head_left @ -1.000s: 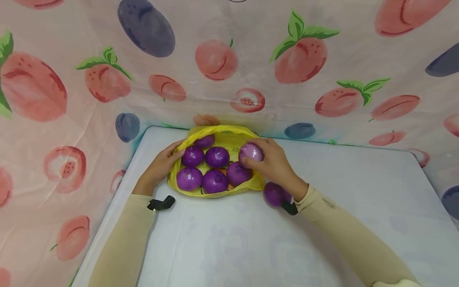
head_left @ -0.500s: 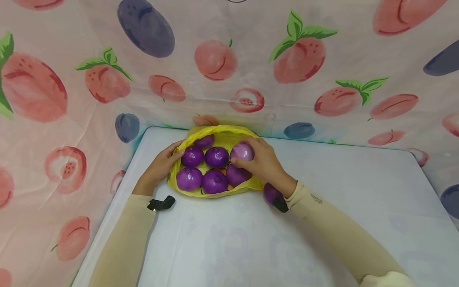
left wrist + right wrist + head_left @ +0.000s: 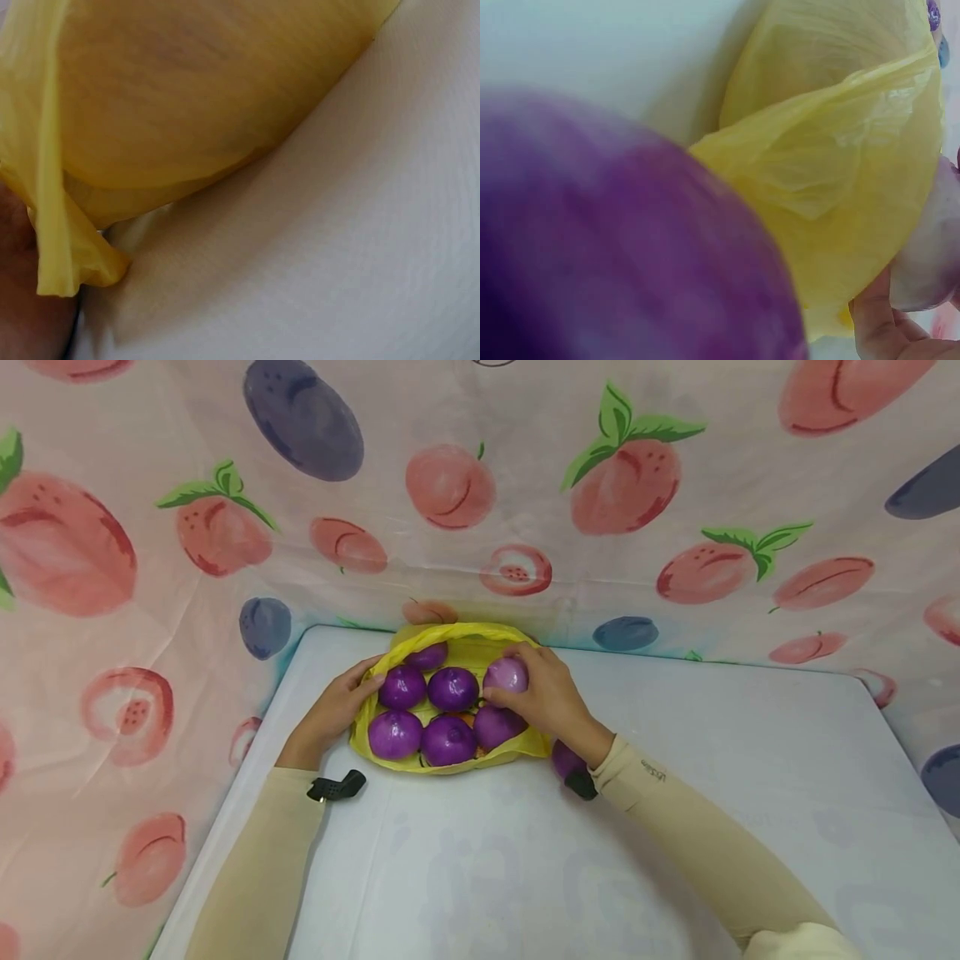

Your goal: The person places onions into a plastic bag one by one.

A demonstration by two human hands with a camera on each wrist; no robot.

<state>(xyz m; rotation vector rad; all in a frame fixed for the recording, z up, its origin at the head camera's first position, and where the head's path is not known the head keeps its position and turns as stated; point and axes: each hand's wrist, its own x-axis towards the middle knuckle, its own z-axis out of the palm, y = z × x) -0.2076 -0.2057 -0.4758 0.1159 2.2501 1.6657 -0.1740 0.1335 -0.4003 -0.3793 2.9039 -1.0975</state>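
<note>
A yellow plastic bag (image 3: 486,632) lies wide-mouthed near the back of the table, several glossy purple onions (image 3: 453,688) inside. My left hand (image 3: 337,706) grips the bag's left rim, thumb inside the edge. In the left wrist view, the yellow plastic (image 3: 172,97) fills the upper left. My right hand (image 3: 551,689) holds a paler purple onion (image 3: 506,675) between thumb and fingers, over the right side of the bag's mouth. The right wrist view shows that onion (image 3: 926,255) beside the bag, fingers at its lower edge. Something orange shows partly among the onions.
Another purple onion (image 3: 564,758) sits on the white table (image 3: 465,860) just right of the bag, partly hidden by my right wrist; it looms large in the right wrist view. A fruit-print cloth (image 3: 525,485) hangs close behind the bag. Black wrist cameras (image 3: 337,786) sit on both forearms.
My right hand has moved left with the pale onion, further over the bag, then almost stopped. My left hand keeps its place at the rim.
</note>
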